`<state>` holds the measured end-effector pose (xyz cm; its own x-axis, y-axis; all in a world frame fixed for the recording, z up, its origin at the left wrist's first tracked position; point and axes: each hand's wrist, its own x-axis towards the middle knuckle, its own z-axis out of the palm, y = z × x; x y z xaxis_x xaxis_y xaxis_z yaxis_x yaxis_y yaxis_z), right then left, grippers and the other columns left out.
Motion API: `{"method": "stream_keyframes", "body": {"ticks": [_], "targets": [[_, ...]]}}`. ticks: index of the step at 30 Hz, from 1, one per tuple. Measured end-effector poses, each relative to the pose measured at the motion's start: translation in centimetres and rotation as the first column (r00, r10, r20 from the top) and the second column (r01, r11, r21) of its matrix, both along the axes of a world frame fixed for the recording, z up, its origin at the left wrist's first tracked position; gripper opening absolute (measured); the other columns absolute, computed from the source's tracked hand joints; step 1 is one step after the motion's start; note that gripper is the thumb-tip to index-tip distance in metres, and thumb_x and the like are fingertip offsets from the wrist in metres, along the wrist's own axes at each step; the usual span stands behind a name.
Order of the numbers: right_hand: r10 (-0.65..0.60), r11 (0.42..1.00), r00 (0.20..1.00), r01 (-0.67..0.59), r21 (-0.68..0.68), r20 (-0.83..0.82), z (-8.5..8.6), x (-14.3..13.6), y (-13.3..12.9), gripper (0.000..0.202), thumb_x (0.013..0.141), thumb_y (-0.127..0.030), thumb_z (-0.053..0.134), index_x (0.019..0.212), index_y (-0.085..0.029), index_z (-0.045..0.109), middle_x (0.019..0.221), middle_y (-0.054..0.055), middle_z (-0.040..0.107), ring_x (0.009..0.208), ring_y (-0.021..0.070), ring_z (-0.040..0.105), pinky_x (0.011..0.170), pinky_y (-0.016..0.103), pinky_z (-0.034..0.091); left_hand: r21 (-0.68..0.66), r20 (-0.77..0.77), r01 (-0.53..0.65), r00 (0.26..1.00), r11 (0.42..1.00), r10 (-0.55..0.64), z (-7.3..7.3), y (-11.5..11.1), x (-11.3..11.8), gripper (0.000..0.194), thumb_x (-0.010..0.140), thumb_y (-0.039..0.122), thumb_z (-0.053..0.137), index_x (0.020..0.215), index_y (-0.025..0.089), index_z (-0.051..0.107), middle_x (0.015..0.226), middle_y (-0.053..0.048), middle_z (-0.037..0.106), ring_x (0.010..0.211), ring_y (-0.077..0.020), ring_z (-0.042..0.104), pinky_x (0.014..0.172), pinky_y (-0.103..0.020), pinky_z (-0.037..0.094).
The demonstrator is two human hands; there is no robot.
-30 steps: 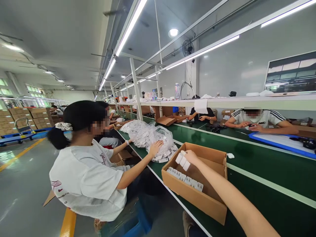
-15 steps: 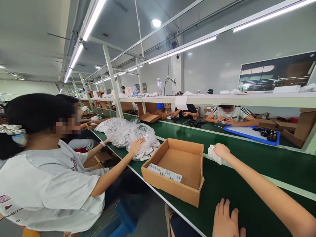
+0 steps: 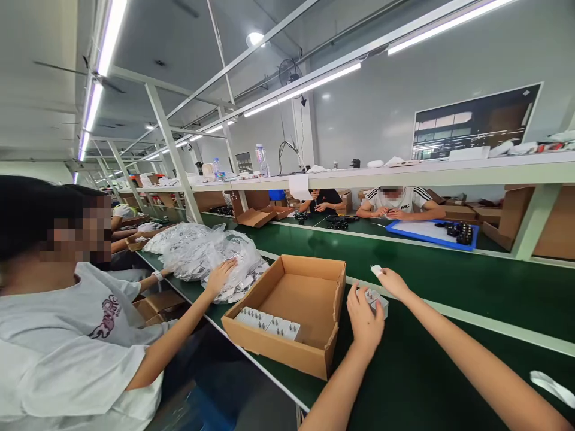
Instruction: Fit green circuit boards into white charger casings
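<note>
My left hand is curled around a few white plug blocks with metal pins on top, just right of the cardboard box. Its fingers and palm hide part of them. Beyond it, my right hand pinches a small white piece that looks like cloth or tissue. The open cardboard box holds a short row of similar white plug blocks along its near left side, pins upward. The rest of the box floor shows bare cardboard.
A clear plastic bag of white parts lies left of the box, with a co-worker's hand on it. Across the green bench, two people sit near a blue tray with black parts. A white strip lies at right.
My left hand has moved up from the bench's near side and closed around the white plug blocks. My right hand now holds only a small white piece. The view has swung right.
</note>
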<state>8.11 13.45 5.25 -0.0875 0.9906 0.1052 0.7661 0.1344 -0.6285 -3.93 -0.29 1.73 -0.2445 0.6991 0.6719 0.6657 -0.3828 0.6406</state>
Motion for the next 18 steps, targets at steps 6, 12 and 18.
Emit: {"method": "stream_keyframes", "body": {"ticks": [6, 12, 18], "targets": [[-0.035, 0.998, 0.998, 0.033, 0.044, 0.05, -2.8, 5.0, 2.9, 0.027, 0.092, -0.022, 0.047, 0.109, -0.018, 0.067, 0.11, 0.008, 0.071, 0.096, 0.0205, 0.067, 0.078, 0.025, 0.046, 0.094, 0.034, 0.019, 0.999, 0.995, -0.022, -2.3, 4.1, -1.7, 0.024, 0.091, 0.011, 0.036, 0.097, 0.017, 0.058, 0.111, -0.013, 0.058, 0.107, -0.0247, 0.058, 0.094, -0.045, 0.049], [-0.136, 0.99, 0.978, 0.128, 0.059, 0.157, -5.0, 3.8, 6.8, 0.064, 0.088, -0.038, 0.061, 0.143, -0.009, 0.046, 0.138, 0.022, 0.053, 0.127, 0.0341, 0.051, 0.097, 0.038, 0.042, 0.083, -0.073, 0.108, 0.992, 0.991, -0.102, -2.8, 3.5, -1.1, 0.021, 0.084, 0.016, 0.052, 0.101, 0.021, 0.063, 0.115, -0.01, 0.058, 0.109, -0.0259, 0.055, 0.093, -0.044, 0.046], [-0.171, 0.985, 0.962, 0.17, 0.022, 0.213, -4.2, 3.3, 7.7, 0.042, 0.087, -0.024, 0.059, 0.125, -0.008, 0.059, 0.119, 0.021, 0.065, 0.112, 0.0313, 0.062, 0.087, 0.034, 0.046, 0.062, -0.189, 0.102, 0.978, 0.993, -0.089, -2.1, 3.1, -0.7, 0.03, 0.075, 0.015, 0.061, 0.102, 0.025, 0.068, 0.121, -0.008, 0.059, 0.111, -0.0274, 0.055, 0.093, -0.044, 0.046]]}}
